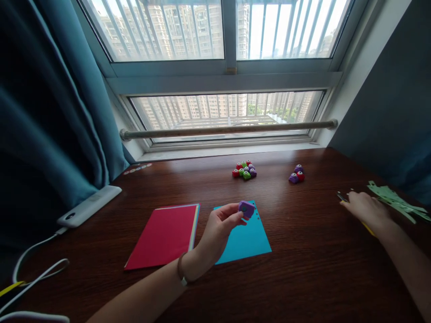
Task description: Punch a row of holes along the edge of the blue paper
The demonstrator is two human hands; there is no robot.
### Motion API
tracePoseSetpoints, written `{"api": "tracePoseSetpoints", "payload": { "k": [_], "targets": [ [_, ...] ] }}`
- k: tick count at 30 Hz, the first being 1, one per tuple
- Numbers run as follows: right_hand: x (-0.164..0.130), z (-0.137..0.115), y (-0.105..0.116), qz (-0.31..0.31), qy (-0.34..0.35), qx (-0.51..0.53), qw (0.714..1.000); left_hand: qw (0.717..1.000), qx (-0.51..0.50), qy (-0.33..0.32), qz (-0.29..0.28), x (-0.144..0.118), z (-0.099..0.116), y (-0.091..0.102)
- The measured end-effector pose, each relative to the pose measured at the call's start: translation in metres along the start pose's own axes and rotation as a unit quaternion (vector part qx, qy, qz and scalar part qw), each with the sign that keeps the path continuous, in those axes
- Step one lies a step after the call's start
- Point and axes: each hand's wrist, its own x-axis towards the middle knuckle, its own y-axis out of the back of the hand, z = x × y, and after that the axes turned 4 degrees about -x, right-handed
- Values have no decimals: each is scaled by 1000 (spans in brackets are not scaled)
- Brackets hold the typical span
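Note:
Between the thumb and fingers of my left hand (217,231) is a small purple craft punch (246,209), held above a blue sheet of paper (249,242). Small dark marks or holes show near that sheet's upper right edge. My right hand (365,211) rests low on the table at the far right, fingers closed over a slim yellow tool (368,229) with a grey tip. Most of the tool is hidden under the palm, so its kind is unclear. Pale green paper strips (397,199) lie just beyond this hand.
A red-topped stack of paper (161,237) lies left of the blue sheet. Small red, green and purple pieces (247,175) cluster at the back, with several more (294,178) to their right. A white power strip (90,206) and its cable (25,251) occupy the left.

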Motion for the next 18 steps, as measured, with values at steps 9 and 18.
{"api": "tracePoseSetpoints", "payload": {
  "k": [9, 18],
  "targets": [
    [-11, 1, -8, -42, 11, -114, 993, 995, 40, -87, -7, -24, 32, -13],
    [-63, -147, 89, -222, 107, 415, 876, 866, 327, -377, 34, -39, 55, -10]
  ]
}}
